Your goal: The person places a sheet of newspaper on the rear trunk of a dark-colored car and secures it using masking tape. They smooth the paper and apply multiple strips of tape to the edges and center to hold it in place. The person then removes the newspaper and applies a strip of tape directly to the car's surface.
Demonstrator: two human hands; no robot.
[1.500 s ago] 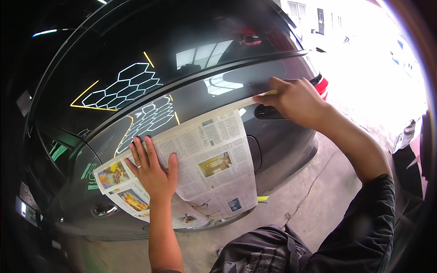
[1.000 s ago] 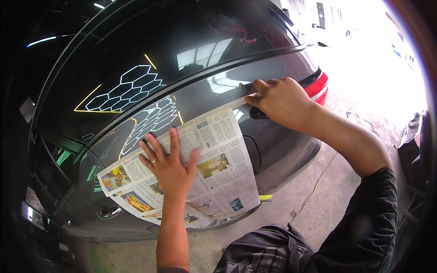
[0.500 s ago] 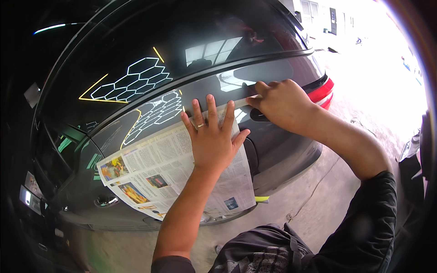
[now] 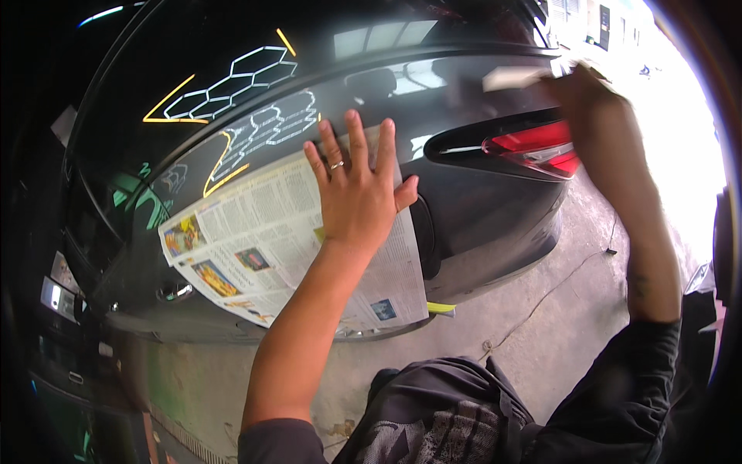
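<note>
A sheet of newspaper (image 4: 270, 220) lies against the side of a dark grey car (image 4: 479, 209), its upper edge slanting up to the right. My left hand (image 4: 357, 201), with a ring on one finger, presses flat on the sheet near its upper right corner, fingers spread. Beyond the red tail light (image 4: 533, 143), my right hand (image 4: 593, 100) is raised and smeared by motion. Its fingers are closed on a pale flat thing (image 4: 512, 78) that sticks out to the left; blur hides its kind.
Left of the newspaper is a door handle (image 4: 176, 291). A yellow-green strip (image 4: 440, 308) pokes out below its lower right corner. A thin cable (image 4: 541, 301) runs over the concrete floor. Hexagonal lamps reflect in the car's window and paint.
My right hand has left the newspaper's upper right corner and swung right, past the tail light, with the pale thing now showing. My left hand keeps its place on the sheet. The view has shifted.
</note>
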